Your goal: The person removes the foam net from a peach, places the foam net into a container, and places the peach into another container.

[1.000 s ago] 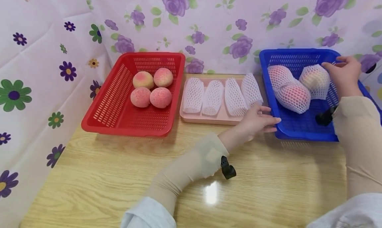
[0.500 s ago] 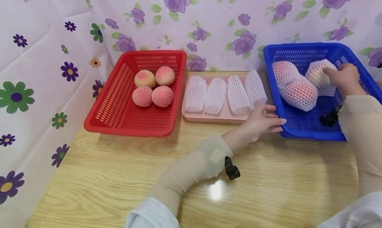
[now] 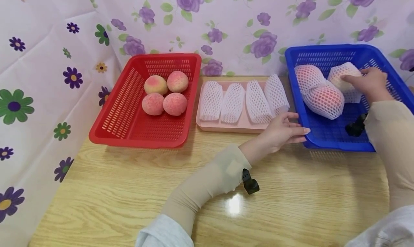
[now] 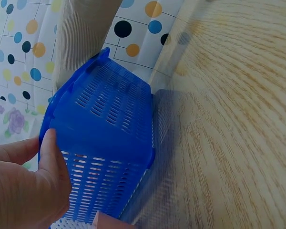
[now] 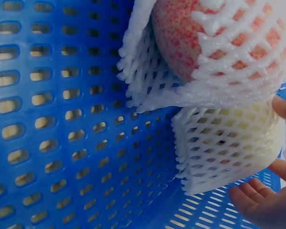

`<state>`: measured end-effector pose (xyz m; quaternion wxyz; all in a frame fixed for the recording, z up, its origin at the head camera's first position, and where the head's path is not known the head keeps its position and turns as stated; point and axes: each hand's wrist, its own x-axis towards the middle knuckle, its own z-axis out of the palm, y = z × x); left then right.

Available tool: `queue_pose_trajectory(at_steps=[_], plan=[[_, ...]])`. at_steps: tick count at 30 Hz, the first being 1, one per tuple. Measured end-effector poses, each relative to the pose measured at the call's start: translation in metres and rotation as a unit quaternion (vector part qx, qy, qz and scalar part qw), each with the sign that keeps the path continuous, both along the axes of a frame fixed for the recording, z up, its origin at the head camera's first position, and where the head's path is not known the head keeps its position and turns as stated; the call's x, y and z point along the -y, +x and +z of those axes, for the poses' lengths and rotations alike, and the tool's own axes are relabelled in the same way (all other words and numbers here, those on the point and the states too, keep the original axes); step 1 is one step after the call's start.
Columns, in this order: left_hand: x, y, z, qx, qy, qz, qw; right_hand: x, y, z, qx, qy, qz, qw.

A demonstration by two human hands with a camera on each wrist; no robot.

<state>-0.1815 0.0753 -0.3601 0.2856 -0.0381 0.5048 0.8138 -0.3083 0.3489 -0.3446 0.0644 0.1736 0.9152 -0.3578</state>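
Observation:
Inside the blue basket [image 3: 352,137] at the right, my right hand [image 3: 373,82] holds a pale peach in a white foam net [image 3: 344,74]. In the right wrist view its thumb and fingers [image 5: 262,195] lie around that netted peach's end. Two pinkish netted peaches [image 3: 325,99] rest beside it on the left, one against the other. My left hand [image 3: 281,132] grips the basket's near left rim; the left wrist view shows the thumb and a finger [image 4: 49,148] on either side of the rim.
A pink tray [image 3: 226,127] with several white foam nets [image 3: 233,103] stands between the baskets. The red basket [image 3: 139,137] at the left holds several bare peaches [image 3: 174,104]. A floral cloth [image 3: 233,27] hangs behind, and all stands on a wooden table [image 3: 129,200].
My right hand has come from the far right side of the pale netted peach onto it and now holds it. My left hand has stayed at the basket's rim. The head view has shifted slightly.

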Motion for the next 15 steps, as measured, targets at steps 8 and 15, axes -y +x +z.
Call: queue_pose_trajectory(at_steps=[8, 15], plan=[[0.002, -0.002, -0.001, 0.001, 0.0, -0.005, 1.0, 0.0, -0.007, -0.012, -0.009, -0.05, 0.017, 0.9985], [0.001, -0.001, -0.001, 0.004, 0.007, -0.01, 0.9999, -0.002, -0.006, -0.017, -0.011, -0.033, 0.036, 0.9988]])
